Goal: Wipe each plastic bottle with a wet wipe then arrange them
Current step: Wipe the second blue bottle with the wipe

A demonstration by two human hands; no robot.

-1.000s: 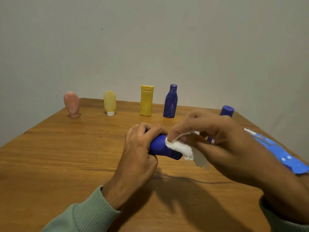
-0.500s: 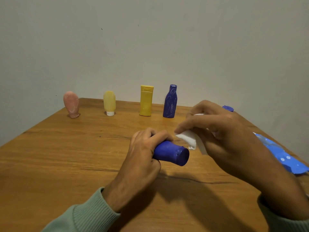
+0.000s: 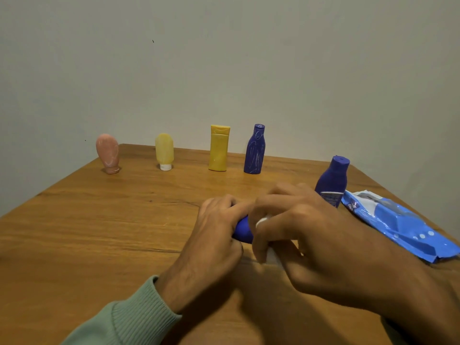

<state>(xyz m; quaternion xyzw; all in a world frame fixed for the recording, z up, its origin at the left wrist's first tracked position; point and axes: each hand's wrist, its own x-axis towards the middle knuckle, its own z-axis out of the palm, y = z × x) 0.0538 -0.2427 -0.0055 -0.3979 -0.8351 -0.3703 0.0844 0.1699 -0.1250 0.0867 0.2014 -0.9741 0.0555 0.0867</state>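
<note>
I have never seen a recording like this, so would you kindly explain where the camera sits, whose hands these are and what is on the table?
There is no machine here. A person wears one wide-angle camera on the head, so the single picture looks forward and down at their own two hands. The left hand grips a blue bottle held sideways over the wooden table. The right hand holds a white wet wipe against it, mostly hidden by the fingers. Near the far edge stand a pink tube, a pale yellow tube, a yellow bottle and a scribbled blue bottle. On the right, a dark blue bottle stands upright, and a blue wipes pack lies beside it.
</note>
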